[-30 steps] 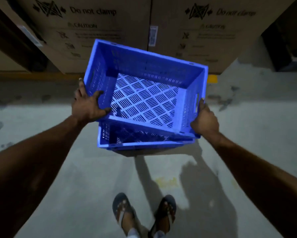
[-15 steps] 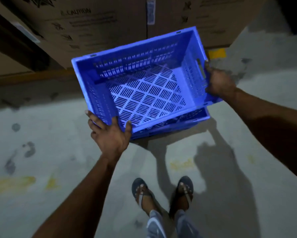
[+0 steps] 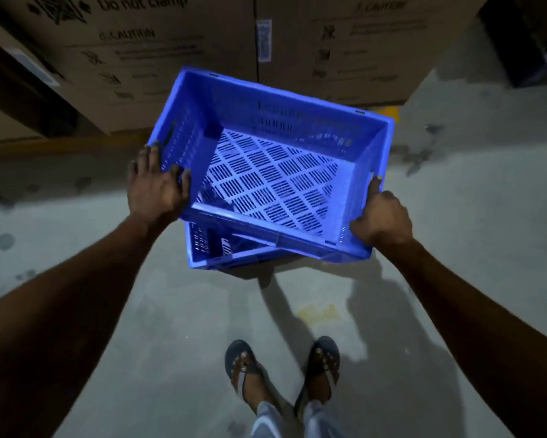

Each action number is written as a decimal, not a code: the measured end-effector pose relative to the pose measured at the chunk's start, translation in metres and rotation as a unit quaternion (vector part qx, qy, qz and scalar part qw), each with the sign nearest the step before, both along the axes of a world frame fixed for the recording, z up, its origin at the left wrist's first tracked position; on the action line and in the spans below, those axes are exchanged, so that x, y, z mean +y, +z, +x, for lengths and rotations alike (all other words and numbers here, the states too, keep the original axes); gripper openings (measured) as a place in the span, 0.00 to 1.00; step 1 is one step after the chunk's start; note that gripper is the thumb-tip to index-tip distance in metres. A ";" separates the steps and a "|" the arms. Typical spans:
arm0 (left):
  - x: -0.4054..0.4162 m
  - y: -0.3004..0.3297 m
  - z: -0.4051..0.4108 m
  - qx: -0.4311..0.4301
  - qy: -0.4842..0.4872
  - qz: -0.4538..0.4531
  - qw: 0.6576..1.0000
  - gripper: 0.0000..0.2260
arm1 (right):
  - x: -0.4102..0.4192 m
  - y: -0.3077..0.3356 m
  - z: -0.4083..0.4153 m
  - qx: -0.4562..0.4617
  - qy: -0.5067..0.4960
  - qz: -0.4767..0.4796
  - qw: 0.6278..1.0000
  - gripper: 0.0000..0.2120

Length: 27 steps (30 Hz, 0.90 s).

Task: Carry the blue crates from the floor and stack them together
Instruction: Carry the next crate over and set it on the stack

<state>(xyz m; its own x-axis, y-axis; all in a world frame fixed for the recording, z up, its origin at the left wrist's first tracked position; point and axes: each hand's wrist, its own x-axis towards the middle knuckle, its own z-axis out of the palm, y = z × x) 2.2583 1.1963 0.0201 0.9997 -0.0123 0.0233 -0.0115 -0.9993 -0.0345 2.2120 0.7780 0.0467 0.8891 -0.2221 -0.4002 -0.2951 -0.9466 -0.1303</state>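
I hold an empty blue slotted crate (image 3: pixel 275 172) in the air, skewed over a second blue crate (image 3: pixel 215 251) that stands on the concrete floor. Only the lower crate's near left corner shows from under the held one. My left hand (image 3: pixel 156 188) grips the held crate's left wall, thumb over the rim and fingers outside. At the near right corner my right hand (image 3: pixel 381 214) holds the right wall, its thumb lying along the rim.
Large cardboard boxes (image 3: pixel 177 58) printed "Do not clamp" stand right behind the crates. A yellow floor line (image 3: pixel 389 109) runs along their base. My sandalled feet (image 3: pixel 281 371) are on the grey concrete just in front of the crates. A dark object (image 3: pixel 525 42) sits at the far right.
The held crate has turned back clockwise from its tilted pose half a second ago, and both hands have come back level, my left hand moving up and my right hand down toward me.
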 end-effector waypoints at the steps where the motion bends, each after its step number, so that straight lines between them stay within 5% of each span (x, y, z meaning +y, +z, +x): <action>1: -0.012 0.000 -0.005 -0.012 -0.011 -0.015 1.000 0.25 | -0.003 0.001 0.006 -0.005 -0.003 -0.006 1.000 0.50; 6: -0.079 0.006 -0.066 0.081 -0.090 -0.072 0.990 0.34 | -0.036 0.012 0.066 -0.024 0.011 -0.060 0.998 0.49; 14: -0.160 0.005 -0.153 0.102 -0.092 -0.092 0.986 0.18 | -0.060 0.014 0.098 -0.014 0.047 -0.032 0.998 0.48; 23: -0.053 -0.011 -0.071 0.015 -0.251 -0.086 0.964 0.23 | -0.045 0.004 0.033 0.052 -0.001 0.041 0.998 0.51; 27: -0.034 -0.009 -0.061 0.011 -0.241 -0.103 0.965 0.21 | -0.028 -0.012 -0.005 -0.011 0.023 0.011 1.000 0.37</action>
